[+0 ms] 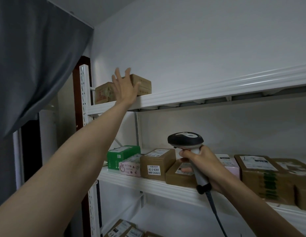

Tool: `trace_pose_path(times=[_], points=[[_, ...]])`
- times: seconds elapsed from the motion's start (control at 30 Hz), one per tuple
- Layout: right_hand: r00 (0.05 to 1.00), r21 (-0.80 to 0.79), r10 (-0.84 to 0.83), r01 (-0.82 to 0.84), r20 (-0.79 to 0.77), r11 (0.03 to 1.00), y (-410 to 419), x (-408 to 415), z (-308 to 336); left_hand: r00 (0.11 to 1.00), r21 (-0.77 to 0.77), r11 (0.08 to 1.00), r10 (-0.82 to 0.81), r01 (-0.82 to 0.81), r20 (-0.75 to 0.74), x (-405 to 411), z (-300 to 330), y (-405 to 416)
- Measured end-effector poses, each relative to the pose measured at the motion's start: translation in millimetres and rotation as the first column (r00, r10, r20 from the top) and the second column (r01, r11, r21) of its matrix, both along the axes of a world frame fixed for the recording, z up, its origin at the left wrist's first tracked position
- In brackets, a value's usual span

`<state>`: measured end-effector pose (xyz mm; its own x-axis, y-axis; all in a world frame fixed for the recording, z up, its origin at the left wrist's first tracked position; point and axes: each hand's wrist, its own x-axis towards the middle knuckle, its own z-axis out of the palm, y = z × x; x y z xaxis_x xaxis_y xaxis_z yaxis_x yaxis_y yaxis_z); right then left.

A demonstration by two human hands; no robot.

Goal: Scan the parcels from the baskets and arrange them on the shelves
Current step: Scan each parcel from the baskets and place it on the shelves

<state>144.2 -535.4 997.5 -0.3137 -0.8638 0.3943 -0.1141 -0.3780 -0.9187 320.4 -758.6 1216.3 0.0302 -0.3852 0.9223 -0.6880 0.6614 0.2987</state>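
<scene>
In the upper left of the frame, our left hand [124, 85], fingers spread, rests flat against a brown cardboard parcel [142, 83] on the white metal top shelf [200, 93]. We judge the shelving step nearly done. At lower centre, our right hand [202, 165] grips a grey handheld barcode scanner [186, 140]; next calls for fetching another parcel.

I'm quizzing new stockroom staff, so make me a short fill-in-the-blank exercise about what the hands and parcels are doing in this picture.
1. The right hand holds a barcode ____ by its handle.
2. The left hand, fingers spread, reaches the brown parcel on the ____ shelf.
3. The box left of the pink floral box on the middle shelf is coloured ____.
4. The label reading 43-2-4207 is stuck on a ____ carton.

Missing words: scanner; top; green; brown
</scene>
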Motion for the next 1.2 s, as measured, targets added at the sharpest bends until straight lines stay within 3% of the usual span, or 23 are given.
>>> trace_pose_path(times=[0.07, 0.13, 0.47, 0.83, 1.07, 1.2], points=[[1.0, 0.0, 0.0, 0.0, 0.012, 1.0, -3, 0, -4, 0.975, -0.157, 0.984, 0.118, -0.088, 0.188, -3, -8, -4], [1.0, -0.001, -0.003, 0.003, 0.023, 1.0, -5, 1, -7, 0.952, -0.162, 0.979, 0.164, -0.125, 0.258, -6, -12, -6], [0.999, 0.001, -0.032, 0.032, 0.016, 0.999, -14, 1, -15, 0.929, -0.018, 0.988, 0.149, -0.152, 0.34, -5, -3, -28], [0.998, 0.061, -0.063, 0.064, -0.029, 0.996, -15, -7, -14, 0.866, 0.141, 0.948, 0.192, -0.285, 0.462, 21, 10, -48], [0.996, 0.064, -0.077, 0.08, -0.051, 0.995, -7, 0, -11, 0.842, 0.283, 0.912, 0.109, -0.296, 0.529, 32, 9, -60], [0.995, 0.075, -0.078, 0.083, -0.065, 0.994, 1, 8, -11, 0.884, 0.338, 0.914, 0.044, -0.224, 0.466, 35, 3, -69]])
